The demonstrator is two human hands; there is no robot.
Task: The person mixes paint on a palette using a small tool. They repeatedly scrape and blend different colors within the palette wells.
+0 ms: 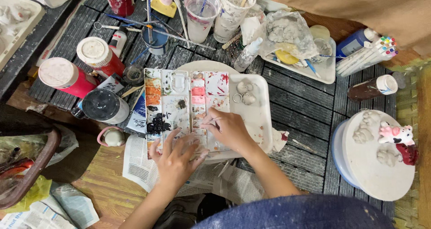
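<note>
While my left hand (176, 159) lies flat, fingers spread, on the near edge of the paint palette (186, 105), my right hand (229, 129) pinches a thin brush (211, 120). From that pinch the brush runs leftward, its long axis roughly level and its tip pointing over the palette's reddish wells. My right hand is nearer those wells. Behind the palette sits a white tray (258, 114).
</note>
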